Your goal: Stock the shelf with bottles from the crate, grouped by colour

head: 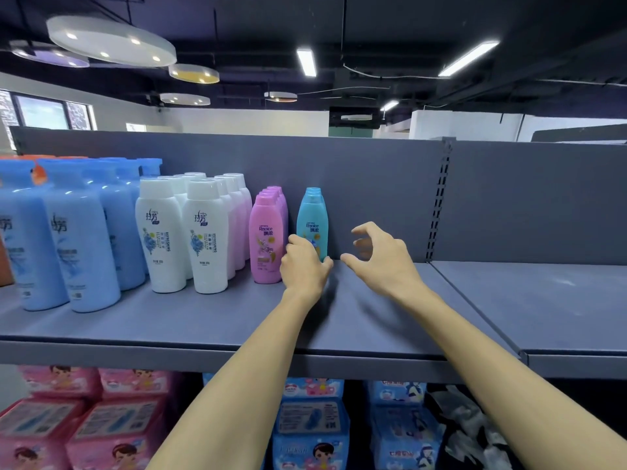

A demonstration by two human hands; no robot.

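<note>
I see left hand [303, 262] gripping teal bottle [312, 218] low, apparently; right hand [376, 256] spread, empty; a nudge could topple pink row [268, 232].

A grey metal shelf [390, 320] carries upright plastic bottles in colour groups. At its left stand tall light-blue bottles with blue caps [84, 232], several deep. Next to them come white bottles with white caps and blue flower labels [207, 239], in two rows running back. Right of those is a single-file row of smaller pink bottles with pink caps [266, 239], the front one showing a Rejoice label. Just beside it, near the back panel, stands a teal bottle with a teal cap [312, 218], also upright, with at least one more directly behind it.
</note>
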